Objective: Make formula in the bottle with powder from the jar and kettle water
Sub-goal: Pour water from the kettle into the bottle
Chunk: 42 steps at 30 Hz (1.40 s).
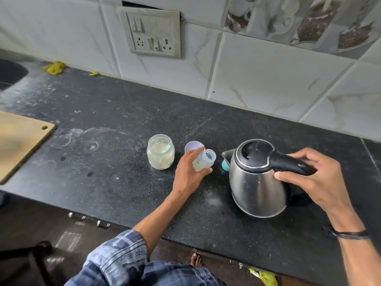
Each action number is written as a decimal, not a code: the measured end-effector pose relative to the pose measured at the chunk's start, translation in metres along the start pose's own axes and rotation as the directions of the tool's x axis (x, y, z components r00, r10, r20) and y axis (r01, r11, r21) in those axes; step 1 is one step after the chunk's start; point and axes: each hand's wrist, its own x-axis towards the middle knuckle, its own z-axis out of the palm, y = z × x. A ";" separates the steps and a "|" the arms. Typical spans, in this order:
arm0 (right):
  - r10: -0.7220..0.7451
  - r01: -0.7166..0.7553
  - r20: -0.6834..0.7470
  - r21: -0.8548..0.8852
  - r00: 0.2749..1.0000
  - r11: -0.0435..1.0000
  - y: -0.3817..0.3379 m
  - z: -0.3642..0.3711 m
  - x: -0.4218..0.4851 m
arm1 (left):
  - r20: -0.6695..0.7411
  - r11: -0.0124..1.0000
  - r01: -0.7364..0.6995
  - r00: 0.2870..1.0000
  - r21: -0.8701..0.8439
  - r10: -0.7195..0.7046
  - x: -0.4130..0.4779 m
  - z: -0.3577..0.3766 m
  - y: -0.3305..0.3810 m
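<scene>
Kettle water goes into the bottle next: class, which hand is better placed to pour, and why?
Right. The right hand grips the kettle handle, spout facing the bottle, which the left hand holds tilted, mouth open.

White marble-look tiles point(257, 79) are running behind a dark speckled counter point(123, 120). Grey switch panel point(153, 34) is sitting among them. Sink point(10, 73) is showing far left, wooden board point(18, 139) lying near it, yellow cloth point(54, 67) lying by the tiles.

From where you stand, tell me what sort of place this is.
Most likely a home kitchen: a dark speckled stone counter, a stainless-steel electric kettle, and a white tiled wall bearing a grey switch-and-socket plate.
</scene>
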 end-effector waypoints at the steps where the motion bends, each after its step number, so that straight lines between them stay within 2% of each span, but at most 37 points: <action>1: -0.001 0.001 0.020 0.000 1.000 1.000 -0.002 0.000 0.003 | 0.000 1.000 0.002 1.000 0.004 -0.002 0.000 -0.001 0.000; 7: 0.014 -0.011 0.116 -0.023 0.993 1.000 -0.013 0.005 0.019 | -0.003 1.000 -0.006 1.000 0.013 0.006 -0.004 -0.003 -0.002; 16: 0.022 -0.008 0.187 -0.077 0.982 0.997 -0.023 0.009 0.034 | -0.005 1.000 0.009 1.000 0.010 -0.009 -0.006 -0.003 -0.004; 23: 0.067 -0.047 0.214 -0.100 0.975 0.994 -0.034 0.017 0.041 | -0.019 1.000 0.021 1.000 0.006 -0.021 -0.007 -0.005 -0.010; 42: 0.095 -0.037 0.259 -0.219 0.961 0.975 -0.049 0.029 0.049 | -0.026 0.999 0.037 0.999 -0.002 -0.037 -0.012 -0.011 -0.017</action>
